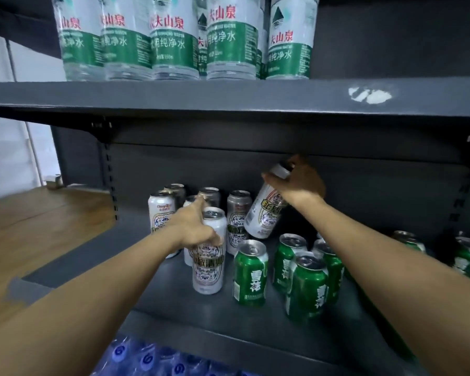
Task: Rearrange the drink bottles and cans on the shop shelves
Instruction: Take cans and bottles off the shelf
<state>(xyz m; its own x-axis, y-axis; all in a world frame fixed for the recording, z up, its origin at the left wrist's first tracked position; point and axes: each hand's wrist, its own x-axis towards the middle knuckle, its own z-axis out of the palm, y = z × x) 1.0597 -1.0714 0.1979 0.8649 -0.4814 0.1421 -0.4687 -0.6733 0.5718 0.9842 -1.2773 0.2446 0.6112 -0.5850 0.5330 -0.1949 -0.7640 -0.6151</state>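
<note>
Left hand [194, 227] curled round the top of an upright white can [209, 257] on the middle shelf [228, 318], fingertips hidden. Right hand [300, 181] grips a tilted white can [265, 213] by its top, lifted above the green cans [250, 274]; its rim is blurred. Water bottles [174, 36] above are cut off.

- A wooden floor [25, 226] stretches out to the left of the shelving.
- A white wall [0, 147] rises behind the floor, far left.
- A slotted metal upright [111, 183] stands at the floor's right edge.
- A small metal piece [56, 181] sits where floor meets wall; too blurred to identify.
</note>
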